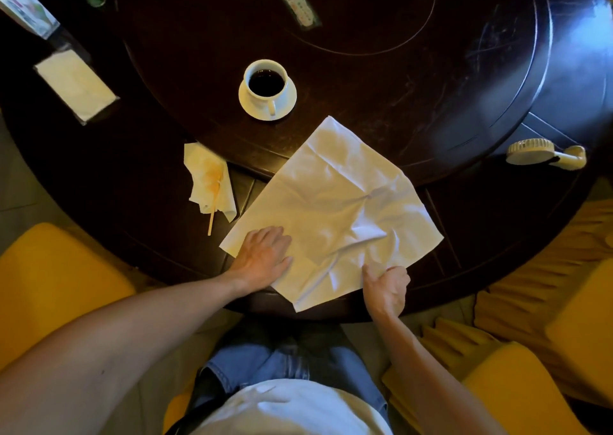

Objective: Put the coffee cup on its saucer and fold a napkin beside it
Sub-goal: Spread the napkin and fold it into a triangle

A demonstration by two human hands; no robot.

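One camera is sitting on the person's head and looking almost straight down, close above the near edge of the round dark worktop [414, 69], taking in both arms, the lap below and yellow chairs [49, 268] at the sides.

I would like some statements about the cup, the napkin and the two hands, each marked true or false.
1. The coffee cup stands on its saucer. True.
2. The cup is empty. False: it holds dark coffee.
3. The large napkin is folded into a small square. False: it lies spread open and creased.
4. The left hand rests flat on the napkin. True.
5. The right hand holds the cup's handle. False: it grips the napkin's near edge.
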